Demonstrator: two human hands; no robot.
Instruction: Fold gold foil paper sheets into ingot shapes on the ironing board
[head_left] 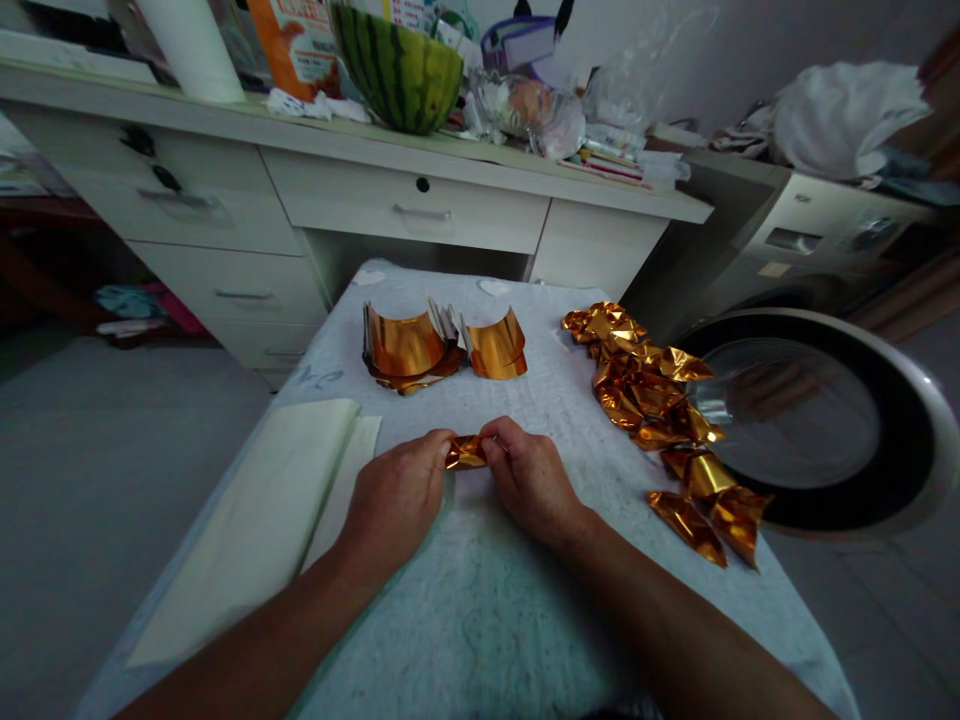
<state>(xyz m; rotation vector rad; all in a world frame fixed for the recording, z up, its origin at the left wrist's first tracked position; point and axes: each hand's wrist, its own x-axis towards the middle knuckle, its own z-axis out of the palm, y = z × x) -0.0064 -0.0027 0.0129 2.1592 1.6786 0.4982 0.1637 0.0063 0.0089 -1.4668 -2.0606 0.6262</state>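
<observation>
Between my two hands is a small folded piece of gold foil paper (466,453), held level just above the cloth-covered surface (480,620). My left hand (401,490) pinches its left end between thumb and fingers. At the right end, my right hand (529,480) grips it the same way. Beyond my hands stand two stacks of curved gold foil sheets, a left stack (409,345) and a right stack (496,348). Several folded gold foil pieces (637,385) lie in a loose row to the right.
Folded pale paper (255,510) lies on the left of the cloth. Behind stands a white desk (420,205) with a cut watermelon (401,70) and plastic bags on top. At right, a washing machine (810,225) has its round door (795,420) swung open beside the cloth's edge.
</observation>
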